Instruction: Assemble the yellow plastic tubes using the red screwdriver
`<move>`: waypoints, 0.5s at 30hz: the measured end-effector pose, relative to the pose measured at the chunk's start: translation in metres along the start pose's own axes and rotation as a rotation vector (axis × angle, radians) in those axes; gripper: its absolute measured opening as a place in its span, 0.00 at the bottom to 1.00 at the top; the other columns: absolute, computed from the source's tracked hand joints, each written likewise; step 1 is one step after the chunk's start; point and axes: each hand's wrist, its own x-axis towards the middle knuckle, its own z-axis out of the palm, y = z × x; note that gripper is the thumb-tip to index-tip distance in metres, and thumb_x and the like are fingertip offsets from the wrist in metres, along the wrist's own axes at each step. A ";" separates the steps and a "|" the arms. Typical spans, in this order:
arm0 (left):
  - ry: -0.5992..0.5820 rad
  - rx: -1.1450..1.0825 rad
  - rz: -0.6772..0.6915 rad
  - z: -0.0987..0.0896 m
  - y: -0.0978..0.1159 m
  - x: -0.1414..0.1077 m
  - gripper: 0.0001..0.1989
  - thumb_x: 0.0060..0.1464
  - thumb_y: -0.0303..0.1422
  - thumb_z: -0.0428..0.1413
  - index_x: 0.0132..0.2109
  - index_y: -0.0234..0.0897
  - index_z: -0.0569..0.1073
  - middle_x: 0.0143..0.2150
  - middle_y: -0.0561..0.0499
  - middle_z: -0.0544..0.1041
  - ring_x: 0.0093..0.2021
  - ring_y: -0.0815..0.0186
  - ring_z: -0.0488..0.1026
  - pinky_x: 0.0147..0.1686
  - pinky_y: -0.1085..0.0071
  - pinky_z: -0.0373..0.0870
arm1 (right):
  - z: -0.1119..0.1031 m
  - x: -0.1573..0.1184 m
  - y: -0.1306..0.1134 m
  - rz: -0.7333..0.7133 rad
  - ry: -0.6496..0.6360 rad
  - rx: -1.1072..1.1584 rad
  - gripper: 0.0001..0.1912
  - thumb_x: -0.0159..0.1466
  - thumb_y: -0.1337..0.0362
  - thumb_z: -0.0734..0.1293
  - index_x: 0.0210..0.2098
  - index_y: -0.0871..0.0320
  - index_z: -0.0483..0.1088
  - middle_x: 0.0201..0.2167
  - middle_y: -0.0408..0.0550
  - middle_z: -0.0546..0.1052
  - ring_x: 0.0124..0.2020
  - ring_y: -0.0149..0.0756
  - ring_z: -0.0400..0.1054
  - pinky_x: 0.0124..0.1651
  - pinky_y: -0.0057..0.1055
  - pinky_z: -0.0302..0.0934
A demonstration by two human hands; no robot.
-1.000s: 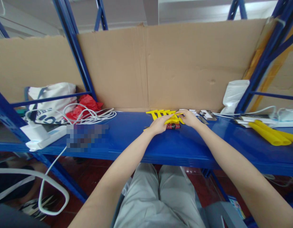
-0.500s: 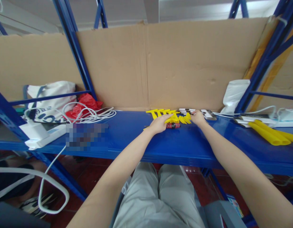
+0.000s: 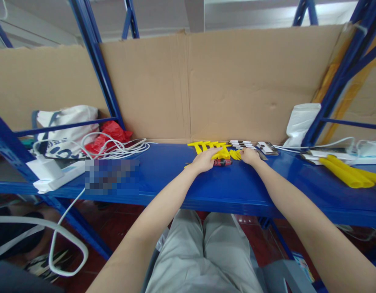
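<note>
My left hand is closed at the near edge of a yellow plastic piece, its fingertips mostly hidden by it. Just below lies a red and black screwdriver, partly behind that hand. My right hand is curled shut beside a small pile of yellow pieces; what its fingers hold is hidden. A thin dark strip shows at the right of this hand. Behind both hands stand a row of yellow T-shaped handles and several white and black pieces.
Packaged flat parts lie right of my right hand. Yellow tubes and a white pouch are farther right. Coiled white cable, a power strip and a red bag occupy the left. Cardboard closes off the back.
My right hand has moved slightly left and nearer, over the right side of the yellow pile. The dark strip now shows beside it. My left hand has stayed in place.
</note>
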 end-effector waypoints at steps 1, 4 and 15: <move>-0.001 0.001 0.001 0.000 0.001 0.000 0.33 0.50 0.18 0.52 0.64 0.41 0.66 0.65 0.47 0.68 0.65 0.60 0.64 0.66 0.58 0.56 | 0.000 -0.001 0.000 -0.010 -0.008 0.002 0.24 0.68 0.66 0.52 0.55 0.66 0.72 0.55 0.65 0.73 0.60 0.51 0.66 0.57 0.42 0.61; -0.010 0.002 0.002 -0.002 0.003 0.000 0.34 0.49 0.17 0.51 0.63 0.41 0.66 0.65 0.47 0.68 0.65 0.61 0.63 0.67 0.57 0.55 | 0.000 0.000 -0.001 -0.035 -0.032 0.026 0.23 0.67 0.67 0.53 0.55 0.62 0.73 0.56 0.61 0.73 0.58 0.49 0.67 0.55 0.39 0.62; 0.000 0.014 0.008 -0.001 0.001 0.000 0.34 0.50 0.18 0.51 0.64 0.40 0.65 0.65 0.46 0.68 0.66 0.60 0.62 0.66 0.56 0.55 | 0.003 0.010 0.011 -0.240 -0.077 0.129 0.17 0.62 0.71 0.59 0.42 0.58 0.78 0.46 0.52 0.80 0.47 0.40 0.74 0.48 0.28 0.64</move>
